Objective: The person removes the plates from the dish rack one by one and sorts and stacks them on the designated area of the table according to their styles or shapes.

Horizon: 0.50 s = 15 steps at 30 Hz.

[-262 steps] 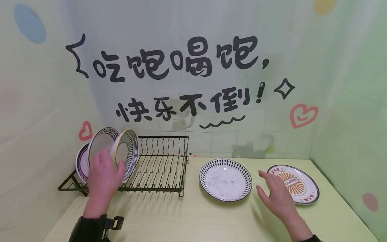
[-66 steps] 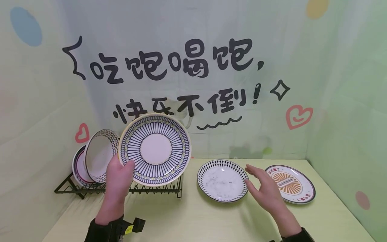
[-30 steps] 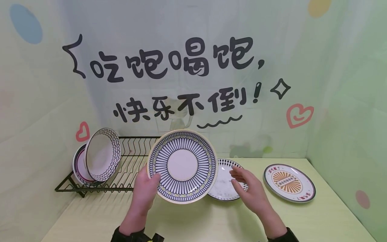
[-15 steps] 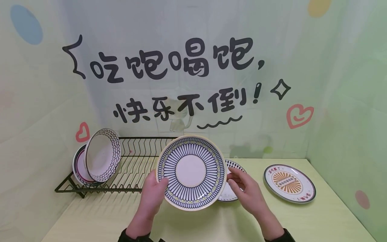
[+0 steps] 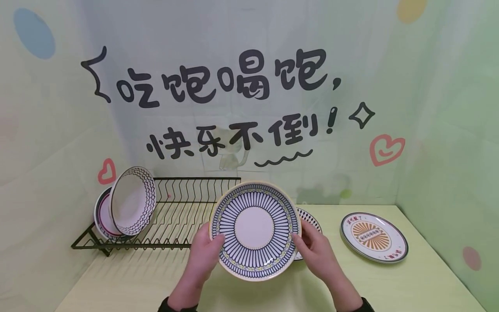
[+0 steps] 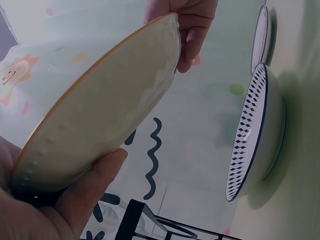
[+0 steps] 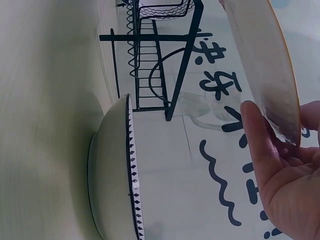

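Note:
A white plate with a yellowish rim and dark radiating petal strokes is held up above the table, its patterned face toward the head camera. My left hand grips its left edge, thumb on the face and fingers behind. On the opposite edge, my right hand pinches the rim between thumb and fingers. The left wrist view shows the plain underside of the plate. Behind the plate, and mostly hidden by it in the head view, a shallow bowl with a black diamond border stands on the table.
At the left is a black wire dish rack, with a zigzag-patterned bowl and a purple-ringed plate leaning at its left end. A plate with an orange sunburst lies on the table at right. A printed curtain hangs behind.
The left hand has taken the petal-patterned plate out of the rack and carried it right and lower. The right hand has moved left and taken hold of the plate's right rim.

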Each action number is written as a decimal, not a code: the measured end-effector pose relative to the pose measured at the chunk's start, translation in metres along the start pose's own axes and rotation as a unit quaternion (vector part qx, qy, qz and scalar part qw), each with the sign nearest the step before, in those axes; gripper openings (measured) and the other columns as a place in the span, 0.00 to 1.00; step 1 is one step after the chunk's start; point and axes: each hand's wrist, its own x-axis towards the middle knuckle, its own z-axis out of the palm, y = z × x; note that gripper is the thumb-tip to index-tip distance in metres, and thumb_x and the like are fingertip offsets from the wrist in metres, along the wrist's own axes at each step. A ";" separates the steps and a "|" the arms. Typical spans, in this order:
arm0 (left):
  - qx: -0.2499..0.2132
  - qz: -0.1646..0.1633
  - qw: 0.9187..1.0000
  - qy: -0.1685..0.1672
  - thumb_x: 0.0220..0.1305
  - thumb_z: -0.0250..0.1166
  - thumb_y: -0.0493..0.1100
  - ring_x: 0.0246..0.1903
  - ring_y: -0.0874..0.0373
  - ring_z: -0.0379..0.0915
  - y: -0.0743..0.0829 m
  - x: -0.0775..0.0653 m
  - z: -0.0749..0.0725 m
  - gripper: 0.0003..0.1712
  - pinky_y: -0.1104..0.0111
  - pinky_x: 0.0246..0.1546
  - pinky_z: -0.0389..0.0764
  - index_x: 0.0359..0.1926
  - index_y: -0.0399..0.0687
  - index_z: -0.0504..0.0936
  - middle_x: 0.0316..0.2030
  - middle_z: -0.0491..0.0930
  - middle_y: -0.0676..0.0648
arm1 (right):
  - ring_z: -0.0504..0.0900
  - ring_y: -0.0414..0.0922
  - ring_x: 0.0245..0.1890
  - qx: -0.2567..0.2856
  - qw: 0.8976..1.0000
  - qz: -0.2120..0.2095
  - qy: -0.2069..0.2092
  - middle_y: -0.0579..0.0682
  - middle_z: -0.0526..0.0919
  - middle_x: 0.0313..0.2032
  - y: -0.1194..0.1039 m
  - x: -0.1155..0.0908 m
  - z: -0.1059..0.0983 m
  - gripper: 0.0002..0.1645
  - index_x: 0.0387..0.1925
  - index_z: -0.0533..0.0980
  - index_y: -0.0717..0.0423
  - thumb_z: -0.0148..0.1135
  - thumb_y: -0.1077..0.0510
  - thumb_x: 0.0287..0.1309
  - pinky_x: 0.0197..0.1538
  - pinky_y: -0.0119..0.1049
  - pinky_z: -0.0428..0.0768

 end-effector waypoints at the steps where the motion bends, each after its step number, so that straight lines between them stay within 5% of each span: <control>1: 0.000 0.000 1.000 -0.002 0.64 0.52 0.27 0.40 0.45 0.83 0.000 0.000 0.000 0.27 0.64 0.38 0.85 0.65 0.28 0.67 0.48 0.80 0.31 | 0.85 0.41 0.37 0.000 1.000 0.004 0.001 0.59 0.84 0.44 0.000 0.000 0.000 0.23 0.63 0.70 0.68 0.57 0.68 0.67 0.38 0.35 0.85; 15: 0.003 0.014 0.999 -0.043 0.64 0.53 0.28 0.40 0.46 0.82 -0.005 0.001 0.000 0.27 0.64 0.38 0.85 0.64 0.26 0.66 0.46 0.80 0.33 | 0.84 0.39 0.31 0.028 0.998 0.041 0.042 0.61 0.85 0.39 -0.006 -0.003 -0.001 0.18 0.55 0.76 0.71 0.58 0.72 0.63 0.33 0.34 0.85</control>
